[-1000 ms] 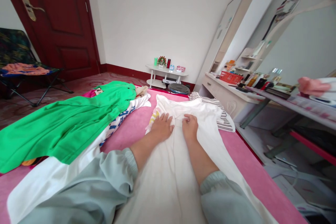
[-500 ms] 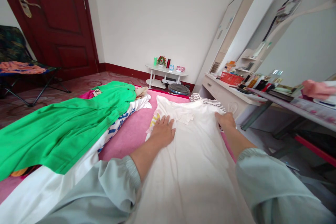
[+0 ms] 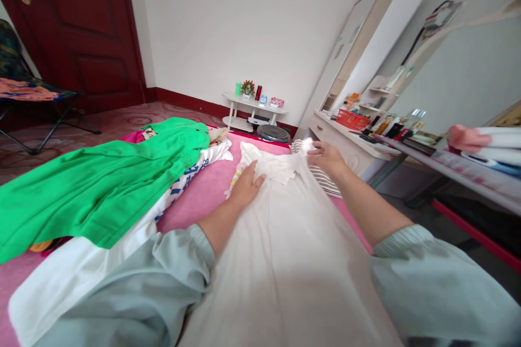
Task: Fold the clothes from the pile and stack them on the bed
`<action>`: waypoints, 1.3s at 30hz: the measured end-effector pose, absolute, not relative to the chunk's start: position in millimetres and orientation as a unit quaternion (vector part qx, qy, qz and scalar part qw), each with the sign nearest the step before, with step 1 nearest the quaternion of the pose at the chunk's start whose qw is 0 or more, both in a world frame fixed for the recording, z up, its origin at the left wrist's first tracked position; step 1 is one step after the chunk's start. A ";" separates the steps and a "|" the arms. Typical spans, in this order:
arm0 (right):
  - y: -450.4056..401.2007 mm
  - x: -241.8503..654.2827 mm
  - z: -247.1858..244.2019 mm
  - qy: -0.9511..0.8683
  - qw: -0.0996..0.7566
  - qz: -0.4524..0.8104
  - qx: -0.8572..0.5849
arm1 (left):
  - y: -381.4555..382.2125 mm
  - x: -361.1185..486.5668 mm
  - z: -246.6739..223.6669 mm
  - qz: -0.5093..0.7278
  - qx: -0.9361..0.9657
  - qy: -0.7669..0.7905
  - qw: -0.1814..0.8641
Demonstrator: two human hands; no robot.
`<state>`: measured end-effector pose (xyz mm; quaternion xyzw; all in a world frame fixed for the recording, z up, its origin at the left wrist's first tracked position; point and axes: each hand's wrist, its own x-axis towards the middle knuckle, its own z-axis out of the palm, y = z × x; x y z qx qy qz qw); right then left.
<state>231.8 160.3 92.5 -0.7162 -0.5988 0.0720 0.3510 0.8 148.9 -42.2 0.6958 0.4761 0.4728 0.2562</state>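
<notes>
A long white shirt [image 3: 293, 249] lies spread in front of me, its neckline end pointing away. My right hand [image 3: 328, 160] pinches the far right shoulder of the shirt and lifts it, so the cloth bunches at the fingertips. On the far left part of the shirt rests my left hand [image 3: 245, 187], thumb and fingers apart. A striped garment [image 3: 325, 181] shows beneath my right hand. Beside my left hand, a bit of yellow-patterned cloth [image 3: 235, 174] peeks out from under the shirt.
Left of the shirt, a green garment [image 3: 134, 179] lies over white clothing with blue lettering [image 3: 179, 187], on a pink bed cover [image 3: 207, 190]. A dresser [image 3: 345, 138] with bottles stands at right. Beyond the bed is a small white table [image 3: 256, 104]; a folding chair [image 3: 44, 92] stands far left.
My right hand has moved inward and up, raising the shirt's right shoulder and uncovering more of the striped garment. My left hand has shifted slightly left; its fingers are less spread.
</notes>
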 end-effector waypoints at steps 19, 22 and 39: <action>-123.5 301.2 22.2 -0.630 -0.003 0.058 -0.774 | 148.5 24.4 -18.0 0.316 0.745 0.578 0.107; -127.3 304.1 25.2 -0.631 -0.001 0.085 -0.771 | 161.0 35.1 -6.3 0.275 0.748 0.593 0.114; -105.9 194.4 55.7 -0.632 0.284 0.416 -0.588 | 222.1 23.7 84.1 0.367 0.751 0.527 0.151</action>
